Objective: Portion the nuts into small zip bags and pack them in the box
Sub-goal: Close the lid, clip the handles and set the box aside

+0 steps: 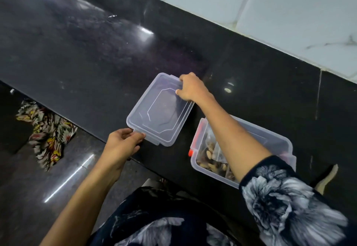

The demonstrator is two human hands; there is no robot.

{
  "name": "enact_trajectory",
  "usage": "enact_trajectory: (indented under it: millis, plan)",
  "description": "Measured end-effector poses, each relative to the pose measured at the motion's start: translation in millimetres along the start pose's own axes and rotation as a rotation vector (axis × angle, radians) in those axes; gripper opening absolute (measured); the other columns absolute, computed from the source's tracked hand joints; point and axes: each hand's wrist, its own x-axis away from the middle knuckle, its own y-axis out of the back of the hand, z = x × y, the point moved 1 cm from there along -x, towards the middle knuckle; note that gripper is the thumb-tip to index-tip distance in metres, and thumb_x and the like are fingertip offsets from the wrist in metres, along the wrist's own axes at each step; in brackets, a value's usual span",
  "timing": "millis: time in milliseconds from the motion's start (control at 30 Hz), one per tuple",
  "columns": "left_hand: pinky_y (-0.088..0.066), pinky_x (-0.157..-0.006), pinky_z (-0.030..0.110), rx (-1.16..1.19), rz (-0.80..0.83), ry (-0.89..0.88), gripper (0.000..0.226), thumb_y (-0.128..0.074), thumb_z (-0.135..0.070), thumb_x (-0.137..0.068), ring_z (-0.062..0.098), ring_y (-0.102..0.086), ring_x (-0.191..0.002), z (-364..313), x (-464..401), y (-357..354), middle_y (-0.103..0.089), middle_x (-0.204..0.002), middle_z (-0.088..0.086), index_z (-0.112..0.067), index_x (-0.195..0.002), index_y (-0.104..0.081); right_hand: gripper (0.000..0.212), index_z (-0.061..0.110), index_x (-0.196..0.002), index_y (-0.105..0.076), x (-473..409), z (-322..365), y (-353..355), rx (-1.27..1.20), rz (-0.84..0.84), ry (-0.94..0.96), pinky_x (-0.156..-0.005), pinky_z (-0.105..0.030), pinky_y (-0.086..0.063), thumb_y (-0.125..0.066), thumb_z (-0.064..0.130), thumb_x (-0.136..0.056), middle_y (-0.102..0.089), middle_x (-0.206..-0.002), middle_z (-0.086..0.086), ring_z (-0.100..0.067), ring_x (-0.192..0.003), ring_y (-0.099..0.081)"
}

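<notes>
Both hands, left hand (123, 143) and right hand (190, 89), grip the lid (154, 114) edges.

Both hands hold a clear rectangular plastic lid (160, 110) over the black stone counter (77, 52): left hand (123, 145) pinching its near tab, right hand (191, 89) gripping the far edge. Beside it sits a clear plastic box (278, 141) of bagged nuts (208, 155).
</notes>
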Motion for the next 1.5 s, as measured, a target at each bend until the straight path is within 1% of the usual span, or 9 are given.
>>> enact_trajectory:
  millis: [133,267,400,633,867,967,1067,1233,1500]
  plan:
    - [-0.045,-0.093,0.03,0.119,-0.015,0.082,0.004,-0.057,-0.006,-0.091,0.019,-0.06,-0.105,0.5,-3.7,-2.7,-0.065,-0.095,0.007,-0.004,-0.093,-0.06,0.036,0.011,-0.122,-0.055,-4.6,1.6,-5.3,0.039,-0.037,-0.026,-0.087,-0.038,-0.046,-0.061,0.024,-0.089,-0.047,-0.127,-0.011,-0.033,-0.108,-0.055]
    - [-0.044,-0.099,0.033,0.243,0.001,0.089,0.008,-0.056,-0.006,-0.091,0.021,-0.057,-0.111,-1.5,-6.7,-4.9,-0.064,-0.098,0.006,-0.006,-0.098,-0.061,0.03,0.013,-0.117,-0.059,-3.8,2.0,5.7,0.028,-0.075,-0.035,-0.083,-0.035,-0.045,-0.06,0.022,-0.088,-0.05,-0.124,-0.01,-0.032,-0.105,-0.056]
    - [-0.046,-0.097,0.032,0.354,0.001,0.008,0.026,-0.056,-0.007,-0.091,0.019,-0.061,-0.106,-18.4,0.2,-3.9,-0.067,-0.103,0.007,-0.005,-0.117,-0.059,0.031,0.015,-0.118,-0.059,16.6,6.3,43.5,-0.017,-0.249,-0.037,-0.088,-0.039,-0.05,-0.061,0.026,-0.089,-0.053,-0.123,-0.009,-0.029,-0.103,-0.059]
    - [-0.058,-0.077,0.03,0.23,0.224,-0.359,0.018,-0.053,-0.003,-0.091,0.014,-0.068,-0.082,-59.4,43.7,-12.5,-0.071,-0.085,0.003,-0.013,-0.098,-0.065,0.015,0.024,-0.097,-0.062,140.5,-26.3,130.9,-0.124,-0.606,-0.201,-0.075,-0.025,-0.042,-0.067,0.03,-0.084,-0.064,-0.1,0.0,-0.017,-0.086,-0.058]
    - [-0.059,-0.076,0.031,-0.187,0.426,-0.451,0.028,-0.071,-0.002,-0.078,0.016,-0.07,-0.09,-44.4,41.7,-55.6,-0.074,-0.094,0.0,-0.018,-0.101,-0.069,0.01,0.023,-0.091,-0.057,239.9,-95.0,69.1,-0.371,-0.579,-0.609,-0.061,-0.025,-0.041,-0.065,0.026,-0.086,-0.06,-0.097,0.0,-0.011,-0.079,-0.057]
    - [-0.056,-0.059,0.019,-0.291,0.461,-0.461,0.032,-0.072,0.0,-0.077,0.004,-0.069,-0.075,-39.6,34.4,-75.6,-0.072,-0.091,-0.003,-0.014,-0.105,-0.068,0.011,0.02,-0.09,-0.056,257.7,-110.9,39.1,-0.396,-0.583,-0.698,-0.056,-0.019,-0.037,-0.064,0.026,-0.087,-0.059,-0.097,-0.002,-0.011,-0.077,-0.057]
    - [-0.052,-0.051,0.014,-0.323,0.438,-0.465,0.031,-0.07,0.002,-0.079,0.002,-0.065,-0.066,-35.8,32.7,-90.3,-0.069,-0.091,-0.001,-0.011,-0.107,-0.066,0.011,0.019,-0.09,-0.055,266.6,-118.0,24.7,-0.443,-0.638,-0.699,-0.058,-0.018,-0.041,-0.062,0.027,-0.088,-0.057,-0.098,0.0,-0.008,-0.077,-0.056]
    - [-0.049,-0.063,0.023,-0.361,0.4,-0.471,0.037,-0.066,0.001,-0.083,0.009,-0.064,-0.084,-35.0,33.1,-100.3,-0.067,-0.097,-0.004,-0.013,-0.117,-0.062,0.01,0.017,-0.092,-0.051,271.9,-121.7,20.9,-0.514,-0.648,-0.648,-0.062,-0.013,-0.04,-0.059,0.023,-0.09,-0.052,-0.098,0.003,-0.002,-0.078,-0.053]
    - [-0.048,-0.068,0.023,-0.359,0.385,-0.493,0.043,-0.062,0.001,-0.085,0.009,-0.063,-0.089,-26.3,36.4,-103.3,-0.066,-0.102,-0.007,-0.014,-0.125,-0.058,0.037,0.035,-0.121,-0.048,280.5,-131.3,9.5,-0.95,-0.548,-0.611,-0.089,-0.03,-0.052,-0.057,0.015,-0.092,-0.051,-0.12,0.003,-0.007,-0.104,-0.055]
